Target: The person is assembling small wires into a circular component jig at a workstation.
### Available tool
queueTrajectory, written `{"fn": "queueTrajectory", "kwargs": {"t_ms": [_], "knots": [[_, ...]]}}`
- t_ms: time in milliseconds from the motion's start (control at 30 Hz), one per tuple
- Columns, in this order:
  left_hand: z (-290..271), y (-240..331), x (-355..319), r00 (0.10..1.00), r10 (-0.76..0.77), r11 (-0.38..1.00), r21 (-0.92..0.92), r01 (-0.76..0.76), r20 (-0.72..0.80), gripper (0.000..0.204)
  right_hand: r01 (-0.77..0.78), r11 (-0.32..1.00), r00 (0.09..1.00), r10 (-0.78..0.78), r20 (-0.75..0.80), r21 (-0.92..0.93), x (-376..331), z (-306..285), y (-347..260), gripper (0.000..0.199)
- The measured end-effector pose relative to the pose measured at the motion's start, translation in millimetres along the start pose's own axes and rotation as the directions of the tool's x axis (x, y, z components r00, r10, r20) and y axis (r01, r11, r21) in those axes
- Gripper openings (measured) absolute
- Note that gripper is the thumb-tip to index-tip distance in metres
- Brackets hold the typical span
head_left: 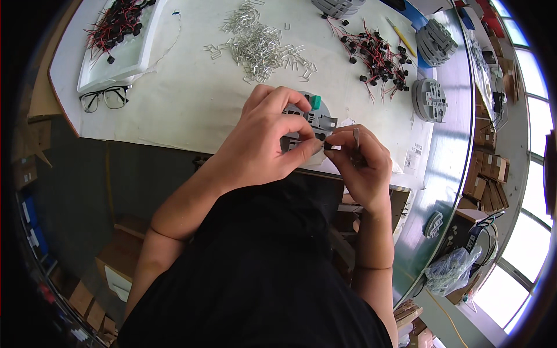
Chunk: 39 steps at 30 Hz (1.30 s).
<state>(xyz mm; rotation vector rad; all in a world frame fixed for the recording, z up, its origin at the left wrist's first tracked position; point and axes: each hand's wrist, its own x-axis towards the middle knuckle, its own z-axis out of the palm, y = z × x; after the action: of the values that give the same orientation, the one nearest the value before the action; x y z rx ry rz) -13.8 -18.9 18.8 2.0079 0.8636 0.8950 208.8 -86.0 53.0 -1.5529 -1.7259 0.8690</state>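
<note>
A round grey plastic housing [326, 110] with a green block [315, 102] lies near the table's front edge, partly covered by my left hand [270, 130]. The thumb and index fingertip of that hand close together over the housing; whatever they pinch is hidden. My right hand [368, 165] meets it from the right, pinching a small black part [328, 147] between thumb and index finger. A thin shiny metal piece [356, 136] sticks up between the right fingers; its kind is unclear.
Wire clips [258, 49] lie piled beyond my hands. Black parts with red wires [380, 61] lie at right, others in a white tray [119, 72]. Eyeglasses [104, 100] rest at left. More grey housings [429, 100] and a yellow pen [400, 36] sit at right.
</note>
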Motion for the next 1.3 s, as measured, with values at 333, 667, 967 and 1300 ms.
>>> {"fn": "queueTrajectory", "kwargs": {"t_ms": [333,667,967,1300], "knots": [[5,0,1,1.0,-0.01,0.998,0.061,0.011,-0.016,0.012,-0.05,0.995,0.993,0.059,-0.099,0.089,-1,8,3,0.021],[25,-14,-2,0.991,0.021,0.975,0.222,0.01,-0.136,0.012,0.099,0.842,0.987,-0.151,-0.057,-0.53,14,16,-7,0.014],[26,-19,-4,0.986,0.055,0.98,0.196,-0.023,-0.159,0.017,0.011,0.894,0.995,-0.053,-0.081,-0.448,6,17,-7,0.024],[31,-20,-1,0.98,0.043,0.976,0.217,0.0,-0.192,0.022,-0.007,0.975,0.996,-0.013,-0.09,-0.223,2,22,10,0.019]]}}
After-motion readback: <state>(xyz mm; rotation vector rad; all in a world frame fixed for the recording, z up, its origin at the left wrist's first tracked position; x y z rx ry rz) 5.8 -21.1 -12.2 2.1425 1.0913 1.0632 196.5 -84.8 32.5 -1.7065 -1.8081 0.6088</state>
